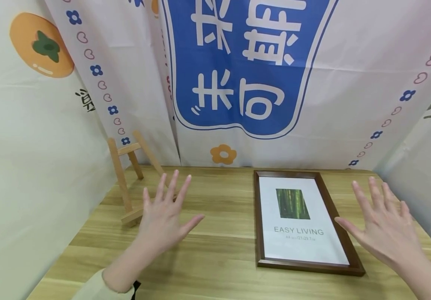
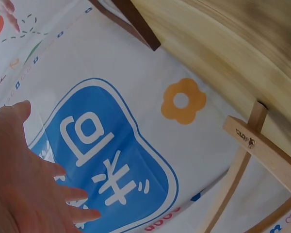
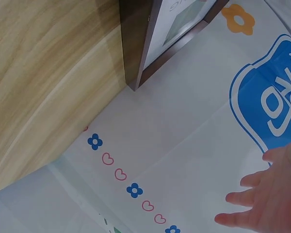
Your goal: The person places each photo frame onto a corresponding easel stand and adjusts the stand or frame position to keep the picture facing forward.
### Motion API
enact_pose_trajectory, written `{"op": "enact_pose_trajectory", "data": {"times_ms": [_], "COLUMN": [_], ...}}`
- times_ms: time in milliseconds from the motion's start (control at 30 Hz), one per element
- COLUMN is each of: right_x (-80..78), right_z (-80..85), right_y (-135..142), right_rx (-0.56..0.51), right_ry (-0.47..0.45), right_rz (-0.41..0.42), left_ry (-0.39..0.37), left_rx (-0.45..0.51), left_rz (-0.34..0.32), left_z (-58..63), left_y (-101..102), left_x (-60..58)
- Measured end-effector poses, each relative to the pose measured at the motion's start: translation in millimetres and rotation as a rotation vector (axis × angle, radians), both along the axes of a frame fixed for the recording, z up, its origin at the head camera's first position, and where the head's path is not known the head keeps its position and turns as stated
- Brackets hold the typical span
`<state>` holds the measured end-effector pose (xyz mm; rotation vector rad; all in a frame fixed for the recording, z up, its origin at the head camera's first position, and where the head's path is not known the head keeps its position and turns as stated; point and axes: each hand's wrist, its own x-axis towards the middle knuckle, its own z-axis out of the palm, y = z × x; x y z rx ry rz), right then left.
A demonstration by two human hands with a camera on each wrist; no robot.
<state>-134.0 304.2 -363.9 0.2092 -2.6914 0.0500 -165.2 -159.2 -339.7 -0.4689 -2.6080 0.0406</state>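
Both hands are held up over the table with fingers spread, and neither holds anything. My left hand [image 1: 163, 218] is in front of a small wooden easel [image 1: 119, 179], partly covering its lower ledge in the head view. In the left wrist view the easel [image 2: 266, 150] shows a small printed mark on its crossbar. A brown picture frame [image 1: 259, 225] lies face up on the table, with a bamboo picture and the words EASY LIVING on its white insert. Just right of that frame is my right hand [image 1: 385, 225], its thumb overlapping the frame's right edge from this angle.
The wood-grain table [image 1: 215, 250] reaches back to a white printed cloth [image 1: 350, 96] with a large blue sign [image 1: 294, 83]. White cloth walls [image 1: 31, 146] also enclose the left and right sides.
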Motion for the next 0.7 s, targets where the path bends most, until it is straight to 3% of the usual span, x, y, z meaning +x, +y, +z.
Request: {"op": "enact_pose_trajectory", "data": {"times_ms": [467,700], "right_x": [-23.4,-32.4], "right_z": [-3.3,-7.2], "right_y": [-14,-20], "right_rx": [0.006,0.034], "right_ry": [-0.021,-0.038], "right_rz": [0.016,0.046], "left_ry": [-0.059,-0.079], "left_rx": [0.044,0.002], "left_rz": [-0.023,-0.057], "left_z": [-12.1,-16.9], "left_y": [36,56], "left_x": [-20.6,-28.4]}}
